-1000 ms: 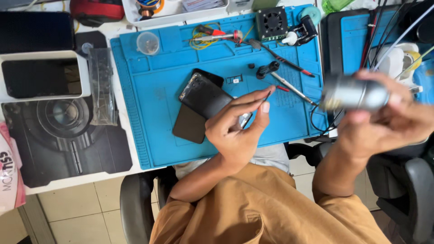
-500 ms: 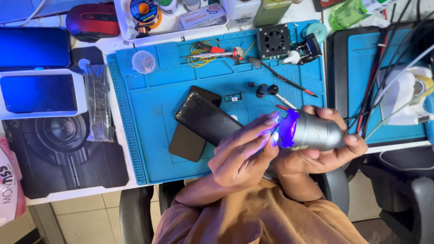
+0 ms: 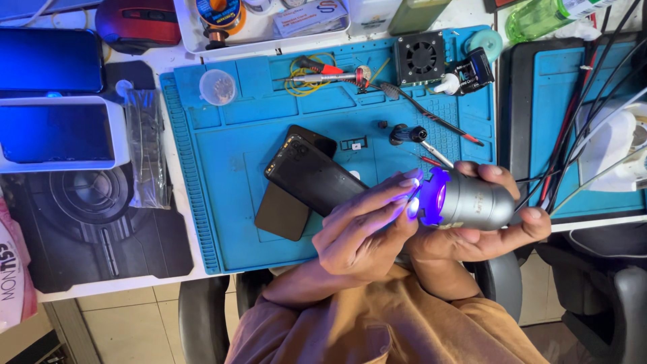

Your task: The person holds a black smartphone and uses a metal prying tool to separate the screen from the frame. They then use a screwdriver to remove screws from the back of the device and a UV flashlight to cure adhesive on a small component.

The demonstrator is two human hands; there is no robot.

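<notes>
- Right hand [image 3: 482, 232] wrapped around a grey lamp [image 3: 468, 200], fingers closed on the barrel, violet light glowing at the lamp's front end.
- Left hand [image 3: 360, 232] just left of the lamp, fingertips [image 3: 409, 182] pinched together right at the glowing end, lit purple. Something tiny maybe held there, too small to tell what.
- Black phone [image 3: 313, 176] lying tilted on the blue mat [image 3: 229, 202], left of the lamp, lower end tucked under the left hand.
- Second dark slab [image 3: 282, 214] lying under the phone, further left of the lamp.
- Screwdriver [image 3: 411, 135] with a dark grip just above the lamp, tip pointing down toward it.
- Small black fan [image 3: 420, 57] well above the lamp, at the mat's top edge.
- Yellow wire [image 3: 300, 77] and a probe tangled up top, above and left of the lamp.
- Round clear lid [image 3: 217, 87] far up-left of the lamp, in a mat compartment.
- Two blue-lit screens [image 3: 57, 131] way off left of the lamp, past the mat edge, with a red mouse [image 3: 135, 23] above them.
- Bundle of cables [image 3: 579, 135] right of the lamp, running over a second blue mat.
- Both hands raised above the desk edge, near the orange shirt [image 3: 377, 323].
</notes>
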